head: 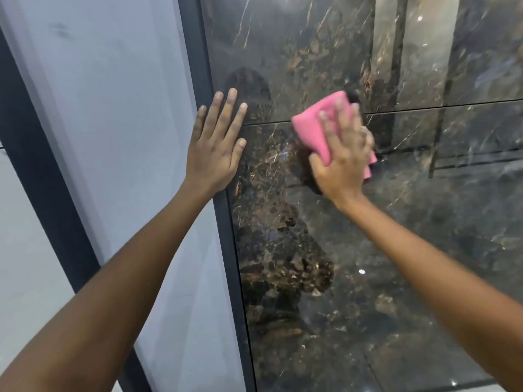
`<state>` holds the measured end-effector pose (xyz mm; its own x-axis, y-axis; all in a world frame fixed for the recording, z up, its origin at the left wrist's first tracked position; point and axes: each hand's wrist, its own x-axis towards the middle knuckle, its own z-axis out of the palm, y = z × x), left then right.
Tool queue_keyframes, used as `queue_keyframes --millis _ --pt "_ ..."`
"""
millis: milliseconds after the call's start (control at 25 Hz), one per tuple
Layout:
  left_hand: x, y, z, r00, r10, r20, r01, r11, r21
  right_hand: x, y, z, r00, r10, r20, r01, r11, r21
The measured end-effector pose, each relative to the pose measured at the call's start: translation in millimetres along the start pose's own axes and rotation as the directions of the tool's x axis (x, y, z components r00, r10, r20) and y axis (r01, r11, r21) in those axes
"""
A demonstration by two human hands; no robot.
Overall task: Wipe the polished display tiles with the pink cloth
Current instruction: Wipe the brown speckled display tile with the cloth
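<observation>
right hand: my right hand (343, 162) presses the pink cloth (317, 128) flat against the dark tiles, fingers spread over it and slightly curled at the edges, thumb hooked under the lower fold. blurred, so exact finger lie is rough.
left hand: my left hand (216, 148) is flat and open, holding nothing, palm braced across the dark frame strip (226, 222) with fingertips on the glossy tile.
cloth position: right on the seam (424, 108) between the upper tile (297, 38) and the lower tile (353, 278), left-centre of the panel.
risk, smears: my bare left palm sits on polished surface, so it likely leaves prints where i brace. needs a pass there afterwards.
risk, cloth slip: the cloth is bunched, part hanging out below my palm. on a slick face it could slide out from under my fingers.
risk, seam: cloth edge could snag or push dirt into the joint line.
risk, missed spots: strong reflections hide streaks, hard to judge what is clean.
tile material: mirror-gloss dark stone look, brown mottling, thin pale veins, large flat rectangles.
cloth material: soft, matte, microfibre-like, folded thick.
left panel: pale grey panel (99, 108), smooth, duller sheen.
</observation>
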<state>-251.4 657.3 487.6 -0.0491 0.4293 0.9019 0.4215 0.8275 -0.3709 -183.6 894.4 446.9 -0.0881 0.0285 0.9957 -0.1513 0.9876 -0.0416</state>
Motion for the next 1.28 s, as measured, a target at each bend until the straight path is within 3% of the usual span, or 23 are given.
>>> queue_keyframes --millis 80,160,240,320,360,440,520,560,600,640,680,720,800,840,880,920,1000,1040,1080,1120,1200,1240,1280 --pt "-5 0 1 1.0 0.0 -0.022 -0.001 1.0 -0.014 -62 -46 28 0.93 -0.339 0.139 0.343 0.939 0.0" --pt "-3 0 0 1.0 -0.004 -0.009 0.004 1.0 -0.019 -157 -64 36 0.519 -0.731 0.443 0.786 0.612 0.089" --pt "-1 0 -4 1.0 -0.01 0.023 0.01 1.0 -0.011 -224 -46 19 0.115 -0.813 0.571 0.903 0.325 0.281" --pt "-5 5 -9 0.998 -0.052 0.023 0.052 0.998 -0.033 -216 -12 -6 -0.031 -0.842 0.539 0.853 0.259 0.454" --pt "-13 10 -9 0.997 -0.082 0.013 0.083 0.994 -0.066 -192 6 -14 0.045 -0.872 0.488 0.851 0.289 0.438" --pt "-47 28 -5 0.996 -0.092 0.002 0.092 0.987 -0.128 -120 47 -24 0.428 -0.815 0.389 0.822 0.53 0.206" --pt "-91 48 4 0.999 -0.02 0.049 0.026 0.991 -0.129 -64 75 -28 0.902 -0.381 0.202 0.389 0.921 0.002" --pt "-110 55 10 0.996 0.01 0.092 -0.001 0.995 -0.097 -61 77 -23 0.995 -0.057 0.081 0.061 0.997 -0.041" --pt "-123 58 16 0.993 0.025 0.116 -0.019 0.999 -0.051 -79 72 -15 0.988 0.155 0.025 -0.153 0.985 -0.076" --pt "-129 59 22 0.993 0.024 0.117 -0.024 1.0 -0.006 -114 63 -7 0.984 0.17 0.053 -0.163 0.979 -0.121" --pt "-130 59 26 0.994 0.015 0.106 -0.018 1.0 0.025 -161 49 -1 0.982 -0.02 0.189 0.051 0.986 -0.158" --pt "-129 59 28 0.995 0.01 0.094 -0.014 0.999 0.041 -211 39 3 0.871 -0.327 0.366 0.391 0.914 -0.114" --pt "-130 58 29 0.997 0.023 0.079 -0.027 0.998 0.048 -280 34 -7 0.362 -0.7 0.616 0.843 0.528 0.105" --pt "-131 57 29 0.997 0.027 0.076 -0.031 0.998 0.05 -284 39 -11 0.207 -0.751 0.626 0.894 0.406 0.191" --pt "-132 57 30 0.997 0.022 0.073 -0.026 0.999 0.048 -272 44 -11 0.202 -0.774 0.6 0.885 0.406 0.226" --pt "-133 58 31 0.998 0.01 0.069 -0.013 0.999 0.044 -246 46 -11 0.349 -0.757 0.552 0.829 0.524 0.196" --pt "-137 61 32 0.998 -0.025 0.055 0.023 0.999 0.025 -176 36 -4 0.809 -0.479 0.341 0.492 0.869 0.053" --pt "-137 63 32 0.998 -0.036 0.045 0.035 0.999 0.007 -148 24 1 0.948 -0.25 0.196 0.254 0.967 0.007" --pt "-136 63 33 0.999 -0.04 0.033 0.041 0.999 -0.014 -134 7 9 0.993 -0.072 0.098 0.073 0.997 -0.007" --pt "-135 62 33 0.999 -0.04 0.019 0.041 0.999 -0.034 -138 -11 18 0.998 -0.021 0.055 0.021 1.0 -0.008" --pt "-135 61 32 0.999 -0.035 0.002 0.035 0.998 -0.056 -200 -44 38 0.923 -0.331 0.194 0.341 0.94 -0.015" --pt "-136 62 32 0.999 -0.036 -0.005 0.035 0.998 -0.058 -252 -49 46 0.749 -0.568 0.34 0.6 0.8 0.016" --pt "-137 64 32 0.999 -0.04 -0.006 0.04 0.997 -0.061 -302 -48 46 0.462 -0.738 0.491 0.807 0.58 0.112"
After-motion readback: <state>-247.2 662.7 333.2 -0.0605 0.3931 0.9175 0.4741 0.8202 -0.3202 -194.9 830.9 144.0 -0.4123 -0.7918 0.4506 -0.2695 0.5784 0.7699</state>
